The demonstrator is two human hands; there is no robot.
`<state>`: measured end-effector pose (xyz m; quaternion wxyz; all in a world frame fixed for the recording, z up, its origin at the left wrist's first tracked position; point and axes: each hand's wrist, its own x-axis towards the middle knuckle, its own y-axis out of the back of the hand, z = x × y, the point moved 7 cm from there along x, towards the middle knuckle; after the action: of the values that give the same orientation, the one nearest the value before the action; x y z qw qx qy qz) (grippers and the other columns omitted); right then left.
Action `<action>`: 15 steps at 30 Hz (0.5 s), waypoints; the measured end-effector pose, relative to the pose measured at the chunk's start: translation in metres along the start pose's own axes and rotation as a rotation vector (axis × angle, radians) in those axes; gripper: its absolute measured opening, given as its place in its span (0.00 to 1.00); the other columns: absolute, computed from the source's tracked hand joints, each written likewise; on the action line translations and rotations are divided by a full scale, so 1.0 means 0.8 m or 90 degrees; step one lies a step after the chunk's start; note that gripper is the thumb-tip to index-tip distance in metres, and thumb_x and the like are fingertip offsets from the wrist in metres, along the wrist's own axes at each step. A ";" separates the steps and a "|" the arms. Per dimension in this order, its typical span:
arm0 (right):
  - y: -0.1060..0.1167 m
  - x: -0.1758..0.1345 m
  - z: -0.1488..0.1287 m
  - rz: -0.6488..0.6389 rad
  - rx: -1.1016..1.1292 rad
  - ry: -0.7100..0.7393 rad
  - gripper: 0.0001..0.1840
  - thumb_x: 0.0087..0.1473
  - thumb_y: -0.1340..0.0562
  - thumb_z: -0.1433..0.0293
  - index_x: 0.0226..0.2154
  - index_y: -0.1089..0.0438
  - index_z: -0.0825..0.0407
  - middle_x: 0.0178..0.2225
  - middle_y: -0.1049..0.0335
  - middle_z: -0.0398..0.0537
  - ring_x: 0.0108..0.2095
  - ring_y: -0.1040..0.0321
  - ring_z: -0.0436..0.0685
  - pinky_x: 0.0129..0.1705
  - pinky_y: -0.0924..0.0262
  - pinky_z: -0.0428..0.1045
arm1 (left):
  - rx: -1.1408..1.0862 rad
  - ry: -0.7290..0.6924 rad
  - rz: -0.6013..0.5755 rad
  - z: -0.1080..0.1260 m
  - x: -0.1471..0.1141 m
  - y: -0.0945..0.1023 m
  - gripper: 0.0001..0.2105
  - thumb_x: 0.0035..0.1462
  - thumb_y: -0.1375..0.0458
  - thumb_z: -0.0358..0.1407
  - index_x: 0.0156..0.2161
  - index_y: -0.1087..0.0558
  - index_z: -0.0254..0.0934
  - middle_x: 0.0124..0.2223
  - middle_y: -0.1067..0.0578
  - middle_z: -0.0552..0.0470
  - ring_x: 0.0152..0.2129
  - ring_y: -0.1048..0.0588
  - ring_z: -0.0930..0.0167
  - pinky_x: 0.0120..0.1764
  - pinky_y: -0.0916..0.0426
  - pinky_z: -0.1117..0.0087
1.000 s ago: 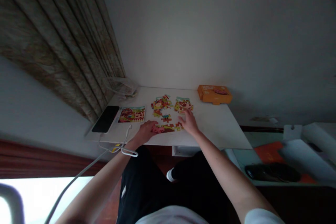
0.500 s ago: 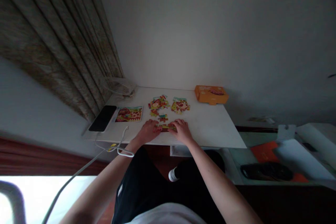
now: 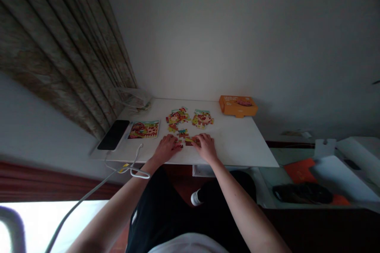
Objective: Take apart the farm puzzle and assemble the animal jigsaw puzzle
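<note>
Low on the white table [image 3: 234, 142], my left hand [image 3: 166, 149] has its fingers closed on a reddish jigsaw puzzle piece [image 3: 179, 144]. My right hand [image 3: 205, 147] grips a brown and green puzzle piece [image 3: 188, 142], partly hidden under its fingers. A narrow gap separates the two pieces. Just above them lies a piece with blue on it [image 3: 183, 133]. Farther back are a heap of loose puzzle pieces [image 3: 178, 117] and a joined cluster with a cow picture [image 3: 203, 119]. A picture card [image 3: 144, 129] of a farm scene lies left of my left hand.
A black phone [image 3: 113, 135] lies at the table's left edge, with a white cable [image 3: 139, 172] looping past the front edge. An orange box [image 3: 238, 106] stands at the back right. A clear plastic bag [image 3: 135, 98] sits by the curtain [image 3: 97, 59].
The pieces between my hands have come apart, leaving a gap. My right hand has shifted slightly to the right relative to my left hand. The view has tilted a little.
</note>
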<state>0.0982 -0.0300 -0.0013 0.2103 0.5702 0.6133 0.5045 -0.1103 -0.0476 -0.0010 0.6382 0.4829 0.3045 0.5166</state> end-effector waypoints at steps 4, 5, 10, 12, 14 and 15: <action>-0.004 0.000 0.010 0.021 0.008 -0.031 0.12 0.66 0.38 0.60 0.47 0.27 0.49 0.49 0.27 0.54 0.50 0.34 0.64 0.50 0.42 0.56 | 0.015 -0.010 0.038 0.003 -0.002 0.001 0.15 0.63 0.37 0.43 0.50 0.28 0.38 0.54 0.28 0.41 0.50 0.28 0.58 0.54 0.31 0.56; -0.006 0.001 0.012 0.029 0.026 -0.035 0.12 0.65 0.38 0.60 0.47 0.28 0.49 0.48 0.26 0.54 0.50 0.33 0.64 0.50 0.42 0.56 | 0.019 -0.012 0.048 0.004 -0.002 0.001 0.15 0.63 0.38 0.43 0.50 0.28 0.38 0.54 0.28 0.41 0.50 0.28 0.58 0.53 0.31 0.56; -0.009 0.006 0.034 0.070 0.284 -0.094 0.16 0.63 0.38 0.53 0.38 0.29 0.49 0.38 0.24 0.51 0.42 0.29 0.61 0.46 0.37 0.54 | 0.032 -0.024 0.088 0.007 0.002 0.003 0.15 0.64 0.39 0.44 0.51 0.28 0.39 0.54 0.27 0.41 0.51 0.28 0.57 0.54 0.30 0.56; -0.012 0.009 0.048 0.070 0.446 -0.133 0.19 0.61 0.38 0.50 0.36 0.30 0.48 0.35 0.24 0.49 0.37 0.28 0.59 0.43 0.34 0.52 | 0.035 -0.026 0.098 0.008 0.005 0.003 0.17 0.63 0.38 0.44 0.53 0.28 0.39 0.55 0.27 0.40 0.51 0.28 0.57 0.54 0.30 0.55; -0.013 0.010 0.063 0.061 0.561 -0.166 0.22 0.56 0.36 0.47 0.37 0.30 0.49 0.35 0.23 0.48 0.36 0.26 0.58 0.41 0.33 0.51 | 0.034 -0.027 0.102 0.010 0.009 0.004 0.18 0.63 0.38 0.44 0.55 0.28 0.40 0.57 0.28 0.40 0.51 0.27 0.56 0.54 0.30 0.54; -0.012 0.010 0.071 0.054 0.582 -0.180 0.23 0.54 0.34 0.46 0.38 0.29 0.49 0.36 0.22 0.49 0.36 0.26 0.59 0.40 0.33 0.51 | 0.031 -0.027 0.103 0.010 0.011 0.004 0.18 0.63 0.38 0.44 0.55 0.28 0.40 0.57 0.28 0.39 0.51 0.27 0.56 0.54 0.30 0.53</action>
<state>0.1386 0.0006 -0.0298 -0.0016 0.6919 0.7138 0.1085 -0.1018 -0.0417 0.0056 0.5888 0.5320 0.2631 0.5487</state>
